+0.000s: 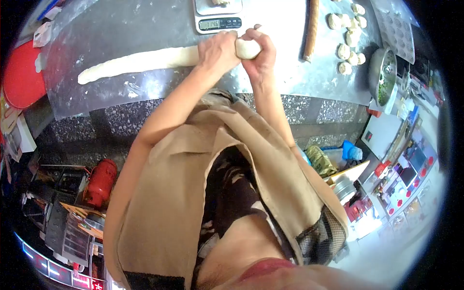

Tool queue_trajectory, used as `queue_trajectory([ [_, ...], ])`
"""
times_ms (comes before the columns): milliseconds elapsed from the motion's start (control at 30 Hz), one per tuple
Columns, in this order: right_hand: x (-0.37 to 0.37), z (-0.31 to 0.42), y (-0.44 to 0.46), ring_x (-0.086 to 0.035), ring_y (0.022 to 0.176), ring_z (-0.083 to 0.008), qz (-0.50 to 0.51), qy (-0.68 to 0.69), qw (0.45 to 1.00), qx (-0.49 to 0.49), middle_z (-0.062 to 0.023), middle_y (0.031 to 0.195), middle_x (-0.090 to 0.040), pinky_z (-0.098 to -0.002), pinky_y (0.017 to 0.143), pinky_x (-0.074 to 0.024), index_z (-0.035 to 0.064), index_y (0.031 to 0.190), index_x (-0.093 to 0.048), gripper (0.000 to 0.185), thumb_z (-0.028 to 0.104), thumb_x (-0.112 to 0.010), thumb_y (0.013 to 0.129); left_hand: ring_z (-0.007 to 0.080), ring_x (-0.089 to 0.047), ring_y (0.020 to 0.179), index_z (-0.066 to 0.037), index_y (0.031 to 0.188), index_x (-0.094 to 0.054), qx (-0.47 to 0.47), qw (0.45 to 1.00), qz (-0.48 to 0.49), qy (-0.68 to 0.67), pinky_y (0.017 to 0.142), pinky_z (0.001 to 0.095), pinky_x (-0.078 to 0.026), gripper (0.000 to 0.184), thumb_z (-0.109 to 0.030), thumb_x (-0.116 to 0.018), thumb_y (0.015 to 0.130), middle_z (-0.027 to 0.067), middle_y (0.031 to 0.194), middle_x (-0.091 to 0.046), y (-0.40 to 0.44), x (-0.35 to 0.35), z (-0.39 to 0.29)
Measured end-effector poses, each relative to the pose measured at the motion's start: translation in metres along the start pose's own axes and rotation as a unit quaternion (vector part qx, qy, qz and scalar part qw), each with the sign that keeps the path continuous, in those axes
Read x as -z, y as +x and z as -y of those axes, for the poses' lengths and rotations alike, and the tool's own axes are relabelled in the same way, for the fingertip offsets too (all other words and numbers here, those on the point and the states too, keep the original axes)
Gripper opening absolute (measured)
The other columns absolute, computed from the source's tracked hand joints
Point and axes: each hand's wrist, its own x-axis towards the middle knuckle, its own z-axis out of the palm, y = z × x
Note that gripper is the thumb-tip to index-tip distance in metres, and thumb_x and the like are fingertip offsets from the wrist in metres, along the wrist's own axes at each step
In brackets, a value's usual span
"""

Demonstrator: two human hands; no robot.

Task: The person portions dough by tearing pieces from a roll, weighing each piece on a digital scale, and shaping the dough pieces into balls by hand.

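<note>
A long roll of pale dough (145,62) lies across the metal work surface, its thin end at the left. My left hand (217,50) is wrapped round the roll's right end. Beside it, my right hand (259,52) grips the dough's rounded end piece (248,49), with the fingers curled round it. The two hands are close together. Just above them stands a white digital scale (218,24) with a lump of dough (221,2) on its plate, partly cut off by the frame's top edge.
A brown rolling pin (311,30) lies right of my hands. Several small dough pieces (353,36) are beyond it. At the right edge are a metal bowl with green filling (383,77) and a dimpled tray (397,36). A red round item (24,75) is at the far left.
</note>
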Motion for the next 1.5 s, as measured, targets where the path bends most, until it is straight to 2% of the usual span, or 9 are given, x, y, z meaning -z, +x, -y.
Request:
queue_trajectory([
  [133, -0.031, 0.011, -0.016, -0.054, 0.077, -0.0168, 0.207, 0.035, 0.974, -0.088, -0.0041, 0.085, -0.054, -0.0327, 0.075, -0.0459, 0.0063, 0.1, -0.051, 0.021, 0.009, -0.059, 0.08, 0.0358, -0.063, 0.087, -0.005, 0.09, -0.061, -0.093, 0.991, -0.035, -0.088, 0.073, 0.0473, -0.05, 0.02, -0.018, -0.058, 0.076, 0.0182, 0.087, -0.064, 0.028, -0.052, 0.061],
  [300, -0.023, 0.029, 0.064, -0.059, 0.085, -0.0204, -0.086, -0.322, 0.939, 0.083, -0.0107, 0.094, -0.057, -0.034, 0.072, -0.0514, 0.0009, 0.11, -0.05, 0.036, 0.017, -0.065, 0.081, 0.0387, -0.059, 0.091, -0.006, 0.098, -0.057, -0.019, 0.999, 0.038, 0.007, 0.075, 0.0476, -0.048, 0.026, -0.015, -0.058, 0.074, 0.0189, 0.099, -0.061, 0.003, -0.028, 0.04],
  [533, -0.083, -0.024, 0.1, -0.058, 0.097, -0.0237, 0.057, -0.474, 0.877, 0.052, -0.0175, 0.106, -0.059, -0.0339, 0.083, -0.0466, -0.0035, 0.122, -0.045, 0.059, 0.016, -0.068, 0.072, 0.0387, -0.059, 0.082, -0.008, 0.09, -0.056, -0.065, 0.995, 0.075, 0.026, 0.07, 0.0477, -0.047, 0.016, -0.011, -0.052, 0.075, 0.0169, 0.088, -0.062, 0.001, -0.032, 0.051],
  [700, -0.057, -0.024, 0.122, -0.053, 0.104, -0.0312, -0.002, -0.788, 0.567, 0.241, -0.0212, 0.11, -0.056, -0.0389, 0.093, -0.0407, -0.001, 0.11, -0.055, 0.053, 0.031, -0.07, 0.07, 0.0386, -0.058, 0.084, -0.009, 0.089, -0.056, -0.064, 0.993, 0.085, -0.047, 0.072, 0.0468, -0.047, 0.017, -0.011, -0.057, 0.073, 0.0164, 0.089, -0.061, -0.001, -0.013, 0.051],
  [800, -0.037, -0.008, 0.104, -0.05, 0.107, -0.0335, 0.058, -0.732, 0.538, 0.413, -0.0194, 0.113, -0.055, -0.0405, 0.095, -0.0379, 0.0011, 0.11, -0.056, 0.045, 0.022, -0.066, 0.072, 0.0351, -0.06, 0.079, -0.008, 0.088, -0.054, -0.099, 0.987, 0.025, -0.128, 0.07, 0.0426, -0.048, 0.021, -0.012, -0.065, 0.07, 0.0141, 0.086, -0.06, -0.004, -0.021, 0.067],
  [1000, -0.014, -0.022, 0.001, -0.044, 0.122, -0.0279, 0.327, -0.593, 0.735, -0.039, -0.0152, 0.127, -0.049, -0.0356, 0.101, -0.0351, 0.0066, 0.124, -0.048, 0.059, 0.007, -0.067, 0.069, 0.0191, -0.059, 0.085, -0.007, 0.081, -0.052, -0.189, 0.934, -0.189, -0.238, 0.067, 0.0349, -0.047, 0.026, -0.011, -0.074, 0.069, 0.008, 0.087, -0.058, -0.017, 0.028, 0.06],
  [1133, -0.017, -0.062, 0.0, -0.058, 0.091, -0.0167, 0.273, -0.418, 0.866, 0.013, -0.0062, 0.097, -0.063, -0.0315, 0.081, -0.0474, 0.0064, 0.106, -0.059, 0.045, 0.015, -0.076, 0.065, 0.0217, -0.054, 0.102, -0.008, 0.095, -0.051, -0.235, 0.951, -0.198, 0.026, 0.077, 0.0362, -0.047, 0.041, -0.011, -0.079, 0.065, 0.0096, 0.104, -0.054, -0.029, 0.072, 0.035],
  [1233, -0.042, -0.062, -0.006, -0.058, 0.084, -0.0117, 0.244, -0.44, 0.864, -0.009, -0.0028, 0.089, -0.062, -0.0279, 0.076, -0.0477, 0.0035, 0.096, -0.06, 0.041, 0.022, -0.08, 0.065, 0.0316, -0.046, 0.116, -0.006, 0.132, -0.029, -0.143, 0.875, -0.033, -0.462, 0.092, 0.0419, -0.043, 0.096, -0.018, -0.086, 0.055, 0.0133, 0.131, -0.038, -0.039, 0.074, 0.07],
  [1500, -0.043, -0.061, -0.021, -0.057, 0.085, -0.0113, 0.109, -0.303, 0.944, 0.068, -0.0029, 0.096, -0.061, -0.0265, 0.078, -0.0468, 0.0026, 0.122, -0.05, 0.057, 0.001, -0.071, 0.069, 0.039, -0.062, 0.084, -0.013, 0.128, -0.04, -0.017, 0.993, 0.019, -0.115, 0.076, 0.0453, -0.05, 0.077, -0.024, -0.077, 0.062, 0.0172, 0.091, -0.066, -0.034, 0.04, 0.08],
])
